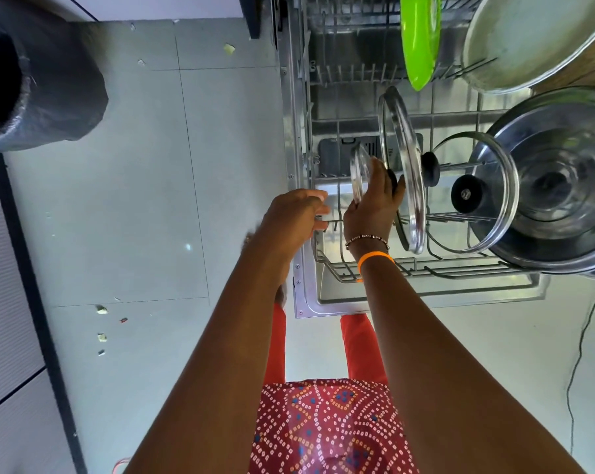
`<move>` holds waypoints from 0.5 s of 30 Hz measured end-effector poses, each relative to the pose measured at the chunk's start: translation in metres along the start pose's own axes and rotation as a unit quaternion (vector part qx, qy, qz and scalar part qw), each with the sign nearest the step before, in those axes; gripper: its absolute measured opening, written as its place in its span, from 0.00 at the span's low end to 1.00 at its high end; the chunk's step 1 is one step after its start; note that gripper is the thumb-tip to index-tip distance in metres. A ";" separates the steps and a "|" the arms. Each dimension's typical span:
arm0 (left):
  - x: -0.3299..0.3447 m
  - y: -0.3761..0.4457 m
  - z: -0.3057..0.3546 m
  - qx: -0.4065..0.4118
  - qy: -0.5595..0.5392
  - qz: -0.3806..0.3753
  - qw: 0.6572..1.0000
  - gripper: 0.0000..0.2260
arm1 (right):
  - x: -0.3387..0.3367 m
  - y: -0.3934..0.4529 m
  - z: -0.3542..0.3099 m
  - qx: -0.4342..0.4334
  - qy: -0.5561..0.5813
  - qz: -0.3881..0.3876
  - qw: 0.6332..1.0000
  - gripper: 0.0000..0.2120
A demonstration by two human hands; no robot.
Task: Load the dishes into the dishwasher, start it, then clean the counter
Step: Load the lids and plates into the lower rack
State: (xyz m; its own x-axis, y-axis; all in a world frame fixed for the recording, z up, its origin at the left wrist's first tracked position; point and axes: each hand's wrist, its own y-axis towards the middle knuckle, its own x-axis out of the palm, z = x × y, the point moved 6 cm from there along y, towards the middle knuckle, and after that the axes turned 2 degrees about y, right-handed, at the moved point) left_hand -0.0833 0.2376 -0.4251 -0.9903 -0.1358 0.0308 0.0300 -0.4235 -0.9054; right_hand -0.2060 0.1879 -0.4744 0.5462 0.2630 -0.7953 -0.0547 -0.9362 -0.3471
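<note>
Our arms reach down over the open dishwasher [303, 295], whose lower rack [426, 268] carries a steel pot [562, 186], two upright lids [409, 172], a pan [521, 39] and a green plate [419, 39]. Our right hand [371, 206] grips a small glass lid [359, 176] upright above the rack's left end. Our left hand [296, 217] curls loosely just beside the rack, holding nothing we can see.

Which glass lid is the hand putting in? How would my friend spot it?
Look in the dishwasher's pulled-out lower rack. Three glass lids stand in a row there. It's the small glass lid at the left end, the only one with the right hand gripping it.
</note>
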 end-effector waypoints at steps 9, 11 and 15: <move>0.017 0.002 -0.005 0.003 0.030 -0.031 0.999 0.16 | -0.012 0.000 -0.011 -0.020 0.054 -0.082 0.995 0.34; 0.020 0.008 -0.008 0.008 0.042 -0.031 0.999 0.15 | -0.016 -0.002 -0.013 0.005 0.066 -0.112 0.991 0.35; 0.025 0.018 -0.013 0.011 0.053 -0.025 0.998 0.17 | -0.019 -0.006 -0.003 0.078 0.111 -0.143 0.980 0.35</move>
State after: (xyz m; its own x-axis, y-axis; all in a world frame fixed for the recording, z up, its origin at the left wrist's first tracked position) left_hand -0.1094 0.2380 -0.4458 -0.9994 -0.0184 0.0287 -0.0175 -0.4463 -0.8947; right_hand -0.2138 0.1875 -0.4560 0.7249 0.4359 -0.5333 0.0090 -0.7802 -0.6255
